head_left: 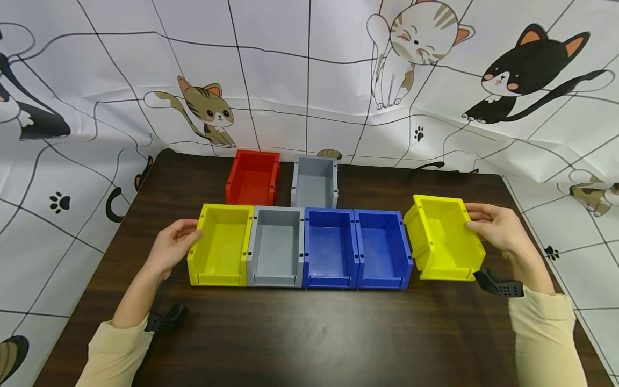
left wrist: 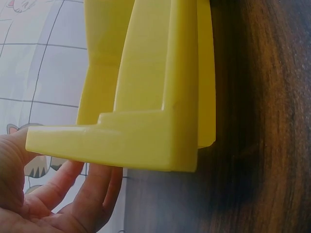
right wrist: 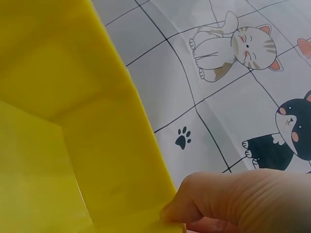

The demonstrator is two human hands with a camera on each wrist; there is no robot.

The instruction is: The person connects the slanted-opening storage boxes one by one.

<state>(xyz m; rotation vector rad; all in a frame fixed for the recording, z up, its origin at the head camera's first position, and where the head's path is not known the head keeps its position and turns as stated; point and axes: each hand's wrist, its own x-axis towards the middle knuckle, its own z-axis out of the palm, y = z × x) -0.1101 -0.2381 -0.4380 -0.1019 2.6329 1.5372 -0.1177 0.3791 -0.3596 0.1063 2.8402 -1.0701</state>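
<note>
Dark wooden worktop (head_left: 309, 333), seven open plastic bins, all of them empty. Front row of four, touching side by side: yellow bin (head_left: 221, 246) at the left end, then grey bin (head_left: 276, 247), then two blue bins (head_left: 331, 249) (head_left: 382, 249). Behind the row, standing apart from each other: red bin (head_left: 253, 177) and a second grey bin (head_left: 314, 181).

Left hand (head_left: 171, 248) against the outer left wall of the yellow bin, fingers straight and relaxed, touching rather than clasping (from the left wrist view, fingertips (left wrist: 87, 182) just under the bin's rim, palm open).

Right hand (head_left: 498, 228) clamped on the tilted yellow bin (head_left: 445, 239), thumb and fingers pinching its right wall near the rim. That bin lifted and tipped towards the row, just beside the right-hand blue bin; whether the two touch, cannot tell. From the right wrist view, thumb (right wrist: 228, 199) pressed on the yellow rim, bare yellow inside.

Cat-print cloth (head_left: 309, 80) hung behind and draped round the worktop. Beige sleeves (head_left: 546, 338) on both forearms, black wrist mounts (head_left: 498, 284) beside them.
</note>
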